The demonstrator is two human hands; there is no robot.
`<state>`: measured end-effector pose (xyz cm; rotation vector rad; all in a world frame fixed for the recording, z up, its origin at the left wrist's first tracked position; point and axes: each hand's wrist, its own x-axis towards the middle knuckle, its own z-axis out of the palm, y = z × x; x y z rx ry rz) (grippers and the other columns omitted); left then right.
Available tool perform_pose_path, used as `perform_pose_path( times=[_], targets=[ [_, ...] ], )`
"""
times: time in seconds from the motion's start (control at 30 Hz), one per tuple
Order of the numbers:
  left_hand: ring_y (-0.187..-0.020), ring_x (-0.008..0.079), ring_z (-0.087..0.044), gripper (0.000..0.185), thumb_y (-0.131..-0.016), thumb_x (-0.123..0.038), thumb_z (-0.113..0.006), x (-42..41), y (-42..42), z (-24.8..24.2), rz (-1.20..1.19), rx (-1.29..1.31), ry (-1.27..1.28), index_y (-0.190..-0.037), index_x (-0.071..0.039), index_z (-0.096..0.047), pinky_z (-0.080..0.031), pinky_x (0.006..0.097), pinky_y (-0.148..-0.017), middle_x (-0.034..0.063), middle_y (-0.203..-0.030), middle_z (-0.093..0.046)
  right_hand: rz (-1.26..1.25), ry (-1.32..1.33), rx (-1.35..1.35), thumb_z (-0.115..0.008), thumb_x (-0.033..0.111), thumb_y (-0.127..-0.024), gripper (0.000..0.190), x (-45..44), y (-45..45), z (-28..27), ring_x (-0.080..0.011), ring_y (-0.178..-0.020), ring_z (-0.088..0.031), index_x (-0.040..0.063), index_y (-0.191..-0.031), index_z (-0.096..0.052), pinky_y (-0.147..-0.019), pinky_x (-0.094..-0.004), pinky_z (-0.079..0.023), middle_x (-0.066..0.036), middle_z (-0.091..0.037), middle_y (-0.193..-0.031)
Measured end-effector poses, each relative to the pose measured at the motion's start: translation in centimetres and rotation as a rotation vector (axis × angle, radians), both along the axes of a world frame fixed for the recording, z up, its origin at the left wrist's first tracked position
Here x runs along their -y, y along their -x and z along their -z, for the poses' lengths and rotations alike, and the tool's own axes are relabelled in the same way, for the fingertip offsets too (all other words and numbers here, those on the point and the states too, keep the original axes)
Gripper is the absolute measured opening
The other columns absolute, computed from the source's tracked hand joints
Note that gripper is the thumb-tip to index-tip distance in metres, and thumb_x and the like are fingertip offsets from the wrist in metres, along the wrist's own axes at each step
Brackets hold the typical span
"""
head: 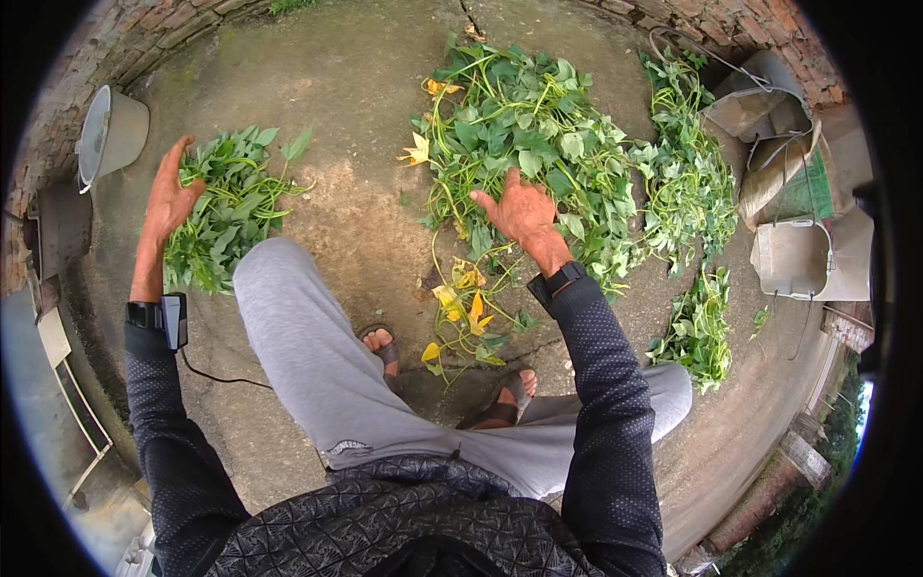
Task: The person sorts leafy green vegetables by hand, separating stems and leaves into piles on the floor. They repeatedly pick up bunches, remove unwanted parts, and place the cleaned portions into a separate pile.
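My left hand (171,189), fingers spread and holding nothing, is at the left edge of a small pile of green leafy vines (229,209). Over the near part of a large heap of leafy vines (533,122) is my right hand (520,208), its thumb and fingers apart; whether its fingertips touch the leaves I cannot tell. Yellowed leaves on stems (461,303) lie on the concrete between that heap and my feet. Farther right, a long pile of vines (685,173) adjoins the heap, and a smaller bunch (699,328) lies beyond my right knee.
A grey plastic bucket (126,133) stands at the left by the brick wall (173,21). At the right are cut-open containers with wire handles (764,97), (793,256) and a sack (782,169). A black cable (223,379) runs from my left wrist to my leg.
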<state>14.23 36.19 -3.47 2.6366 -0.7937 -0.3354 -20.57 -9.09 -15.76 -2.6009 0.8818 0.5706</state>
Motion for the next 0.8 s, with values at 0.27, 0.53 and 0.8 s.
perform_pose_path(
  times=[0.27, 0.53, 0.8],
  targets=[
    [-0.147, 0.0323, -0.047, 0.069, -0.089, -0.013, -0.065, 16.6, 7.7, -9.1, 0.182, -0.225, 0.263, -0.156, -0.01, -0.046, -0.039, 0.0485, -0.119, 0.0194, -0.152, -0.055, -0.162, 0.031, -0.056, -0.075, 0.029, -0.084, 0.074, -2.8, 0.2, 3.4, -0.0433, -0.113, -0.066, -0.006, -0.144, -0.05, -0.097, -0.0517, -0.053, -0.027, -0.075, -0.101],
    [-0.116, 0.0274, -0.066, 0.056, -0.093, -0.017, -0.064, 29.1, 15.6, -9.7, 0.436, -0.367, 0.425, -0.148, -0.011, -0.053, -0.054, 0.045, -0.096, 0.0152, -0.135, -0.064, 0.335, -1.043, 0.154, -0.07, 0.007, -0.094, 0.047, 6.0, 5.5, -7.1, -0.0116, -0.069, -0.064, -0.002, -0.139, -0.06, -0.059, -0.0285, -0.053, -0.011, -0.075, -0.108],
    [-0.097, 0.0334, -0.071, 0.029, -0.091, -0.01, -0.066, 34.3, 20.2, -1.2, 0.593, -0.311, 0.069, -0.12, -0.003, -0.067, -0.057, 0.045, -0.087, 0.016, -0.108, -0.072, 0.644, -1.154, 0.212, -0.071, 0.005, -0.096, 0.019, 9.6, 11.7, -10.0, -0.0047, -0.067, -0.062, 0.009, -0.115, -0.071, -0.054, -0.0216, -0.049, -0.001, -0.077, -0.101]
  ],
)
